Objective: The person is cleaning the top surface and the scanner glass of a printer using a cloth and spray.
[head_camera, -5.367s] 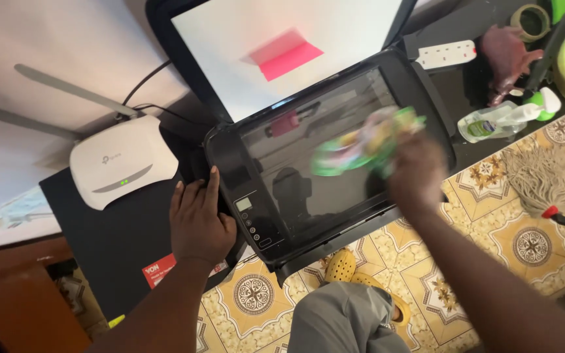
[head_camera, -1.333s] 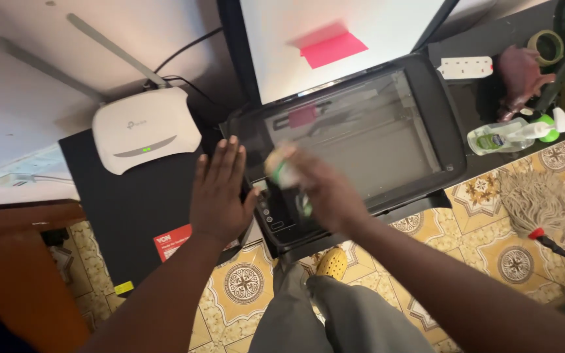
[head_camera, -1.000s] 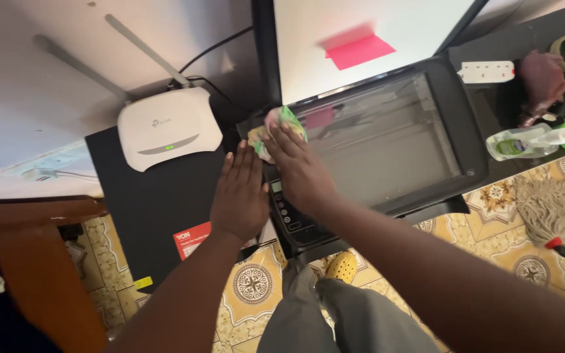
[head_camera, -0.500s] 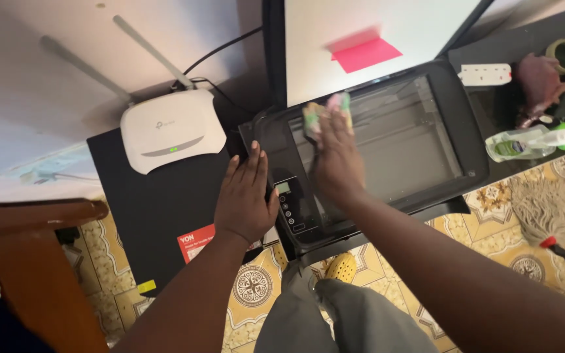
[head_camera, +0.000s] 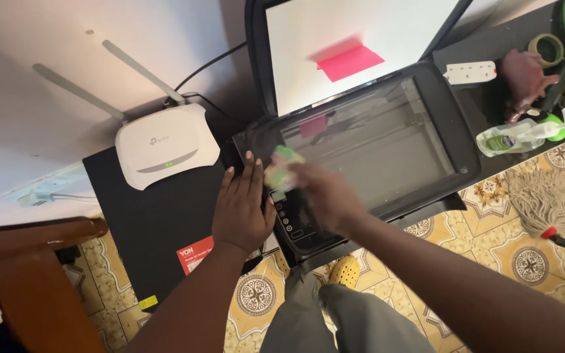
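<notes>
From the head camera, looking down, the left hand (head_camera: pixel 242 210) lay flat with fingers together and stretched out on the black table (head_camera: pixel 145 216), its fingertips just beside the left edge of the scanner (head_camera: pixel 456 140). It gripped nothing.

The right hand (head_camera: pixel 325 196) was blurred over the scanner's left end, above the strip of buttons (head_camera: pixel 290 219). Its fingers were closed around a crumpled cloth (head_camera: pixel 280 167) in green, pink and pale yellow, which stuck out past the fingertips and sat at the left end of the glass plate (head_camera: pixel 374 140). Whether the cloth pressed on the surface could not be told through the blur.

The scanner's lid (head_camera: pixel 354 46) stood raised behind the glass, white on the inside, with a pink sticky note (head_camera: pixel 350 62) on it.

To the left of the scanner, a white router (head_camera: pixel 165 145) with two antennas sat on the table, a green light showing on its front. A red label (head_camera: pixel 194 249) lay near the table's front edge, just beside the left wrist.

To the right of the scanner were a white power strip (head_camera: pixel 469 72), a clear bottle (head_camera: pixel 508 137) with a green and white top, and a roll of tape (head_camera: pixel 546 47). A mop head (head_camera: pixel 544 199) lay on the patterned tiled floor (head_camera: pixel 492 248). A yellow shoe (head_camera: pixel 342 273) and grey trousers (head_camera: pixel 335 320) showed below.
</notes>
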